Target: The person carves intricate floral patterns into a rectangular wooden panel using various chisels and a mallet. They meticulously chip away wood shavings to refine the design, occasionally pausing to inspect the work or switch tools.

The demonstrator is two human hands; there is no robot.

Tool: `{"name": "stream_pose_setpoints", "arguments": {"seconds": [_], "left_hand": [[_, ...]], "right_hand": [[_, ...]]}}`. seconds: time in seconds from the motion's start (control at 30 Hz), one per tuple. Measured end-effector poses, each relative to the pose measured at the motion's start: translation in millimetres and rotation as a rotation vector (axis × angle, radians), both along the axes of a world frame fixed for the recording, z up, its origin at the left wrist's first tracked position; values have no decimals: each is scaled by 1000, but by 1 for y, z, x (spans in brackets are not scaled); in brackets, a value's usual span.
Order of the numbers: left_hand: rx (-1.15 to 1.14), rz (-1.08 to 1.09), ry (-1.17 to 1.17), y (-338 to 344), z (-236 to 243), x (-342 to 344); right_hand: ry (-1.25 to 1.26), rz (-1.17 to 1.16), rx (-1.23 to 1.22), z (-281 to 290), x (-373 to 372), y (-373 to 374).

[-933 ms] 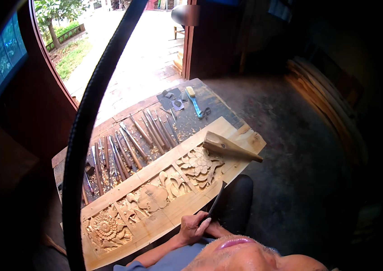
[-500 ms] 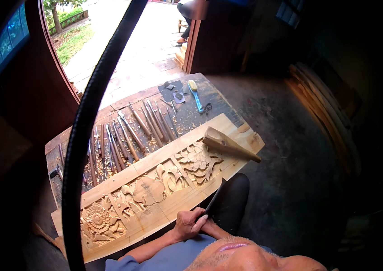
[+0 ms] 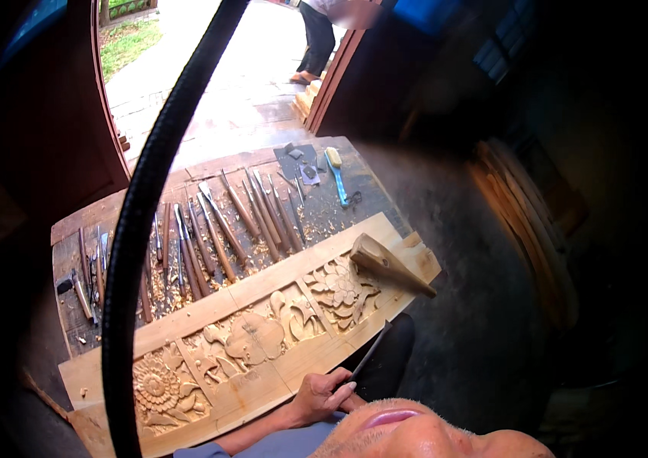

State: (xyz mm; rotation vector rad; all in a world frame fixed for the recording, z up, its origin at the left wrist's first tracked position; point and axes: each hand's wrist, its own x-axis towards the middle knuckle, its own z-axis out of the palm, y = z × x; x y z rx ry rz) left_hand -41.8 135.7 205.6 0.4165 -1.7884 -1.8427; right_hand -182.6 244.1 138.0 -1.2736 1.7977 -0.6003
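My left hand (image 3: pixel 315 398) is closed at the near edge of a carved wooden board (image 3: pixel 251 382), its fingers around the lower end of a chisel (image 3: pixel 372 351). The dark, flat blade slants up to the right over my dark-clothed knee; its lower end is hidden. My right hand (image 3: pixel 349 400) meets the left one there, mostly covered, and its fingers cannot be made out. Flowers and leaves stand in relief in the board's three panels; the middle flower (image 3: pixel 254 339) has a smoother surface. A wooden mallet (image 3: pixel 389 264) lies across the board's right end.
Several wood-handled carving tools (image 3: pixel 221 237) lie among shavings on the worn bench (image 3: pixel 186 182). A blue-handled brush (image 3: pixel 337 177) and dark abrasive pieces (image 3: pixel 305 168) are at its far right. A black cable (image 3: pixel 137 221) crosses the view. Beyond the doorway stands a person (image 3: pixel 316 42).
The view has shifted, so the bench's left end shows more. The person outside now shows upright, with more of the legs in sight. My hands stay together at the chisel.
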Motion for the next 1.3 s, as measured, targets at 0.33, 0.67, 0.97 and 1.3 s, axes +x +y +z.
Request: {"name": "stream_pose_setpoints", "arguments": {"seconds": [0.33, 0.67, 0.97, 1.3], "left_hand": [[-66, -175, -108, -9, 10, 8], [-76, -179, -59, -12, 3, 7], [260, -130, 14, -8, -15, 2], [405, -42, 4, -7, -19, -2]], "right_hand": [[-14, -54, 125, 24, 2, -6], [-57, -74, 198, 43, 0, -8], [-166, -134, 375, 142, -4, -11], [62, -565, -367, 190, -191, -13]]}}
